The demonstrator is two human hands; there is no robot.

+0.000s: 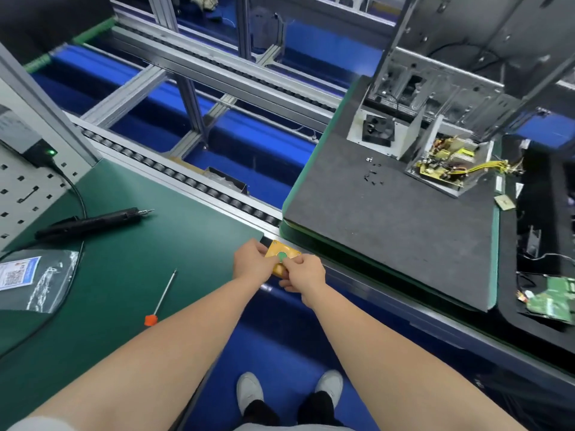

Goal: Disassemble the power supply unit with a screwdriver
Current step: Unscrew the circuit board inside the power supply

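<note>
Open grey metal power supply unit (448,169) sits at far right of a dark grey foam mat (373,228), yellow-brown circuit board and yellow wires exposed inside. Its removed grey metal cover w/ black fan (378,132) lies just beside it to the left. Small dark loose screws (373,175) are scattered on the mat near both. Bare steel computer chassis (451,73) stands right behind them.

Thin screwdriver w/ orange handle (161,298) lies on the green matted surface (140,244), well apart from the PSU, nobody touching it. Black corded electric screwdriver (93,222) lies further left, and a clear plastic bag w/ white label (31,275) is at the left edge.

Both hands are on a yellow rectangular button box (281,253) at the rail between surface and mat. Left hand (252,262): grip curled round the box's left side. Right hand (303,273): grip pinching the box's near edge, fingertip at its round green button (282,257). Green circuit board (550,300) lies in a black tray far right.
</note>
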